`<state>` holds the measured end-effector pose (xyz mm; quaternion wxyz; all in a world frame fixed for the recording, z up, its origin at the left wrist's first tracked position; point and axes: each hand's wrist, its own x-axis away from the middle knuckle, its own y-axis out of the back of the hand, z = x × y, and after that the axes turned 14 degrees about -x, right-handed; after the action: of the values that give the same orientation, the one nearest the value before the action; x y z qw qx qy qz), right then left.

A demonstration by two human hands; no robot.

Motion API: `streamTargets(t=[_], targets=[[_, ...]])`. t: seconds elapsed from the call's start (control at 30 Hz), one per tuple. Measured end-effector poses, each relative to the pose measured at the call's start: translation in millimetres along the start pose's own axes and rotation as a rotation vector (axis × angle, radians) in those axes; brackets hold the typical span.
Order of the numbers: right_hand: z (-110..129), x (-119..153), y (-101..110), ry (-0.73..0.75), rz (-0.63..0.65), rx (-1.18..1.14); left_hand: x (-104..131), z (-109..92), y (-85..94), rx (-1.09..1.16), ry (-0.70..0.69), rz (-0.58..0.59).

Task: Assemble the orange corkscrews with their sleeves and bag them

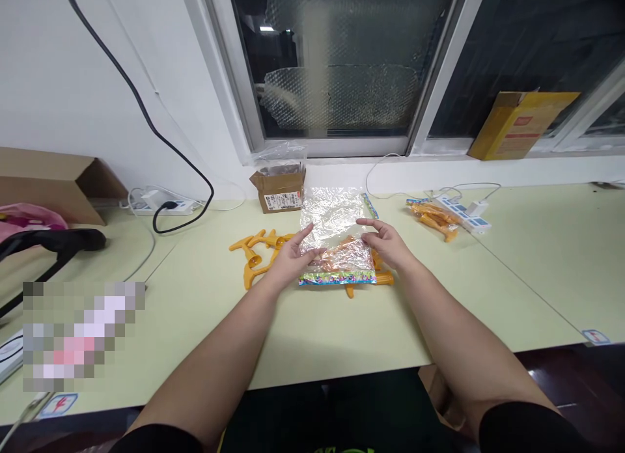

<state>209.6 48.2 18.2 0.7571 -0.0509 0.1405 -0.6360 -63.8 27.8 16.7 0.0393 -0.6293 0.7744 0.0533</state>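
Note:
A clear plastic bag (336, 212) with a colourful printed strip along its near edge is stretched out between my two hands. Yellow-orange plastic pieces show beneath or through it. My left hand (291, 259) grips the bag's left side, its thumb across the front and the index finger stretched away from me. On the other side, my right hand (388, 243) pinches the right edge, index finger pointing left across it. Yellow-orange plastic parts (251, 272) with T-shaped ends and hollow cups lie on the table left of the bag, and more stick out at its right.
Behind the bag stands a small open cardboard box (283, 191). A bagged bundle of orange parts (432, 217) lies by a power strip (463, 213) at right. Another power strip (168, 207), a black cable (141, 108) and a large carton (53, 183) are at left.

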Motion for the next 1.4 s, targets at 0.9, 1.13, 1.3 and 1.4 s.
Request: streamTargets(t=[0.9, 1.13, 1.3, 1.4], targets=[[6, 5, -12, 0.008, 0.213, 0.031, -12, 19, 1.8, 0.013, -0.163, -0.127], [2, 17, -33, 0.133, 0.25, 0.385, -5, 15, -15.1, 0.106, -0.197, -0.211], [1, 25, -50, 0.552, 0.09, 0.871, 0, 12, -20.4, 0.14, -0.111, -0.233], [-6, 29, -70, 0.652, 0.084, 0.966, 8, 16, -31.9, 0.155, -0.105, -0.093]])
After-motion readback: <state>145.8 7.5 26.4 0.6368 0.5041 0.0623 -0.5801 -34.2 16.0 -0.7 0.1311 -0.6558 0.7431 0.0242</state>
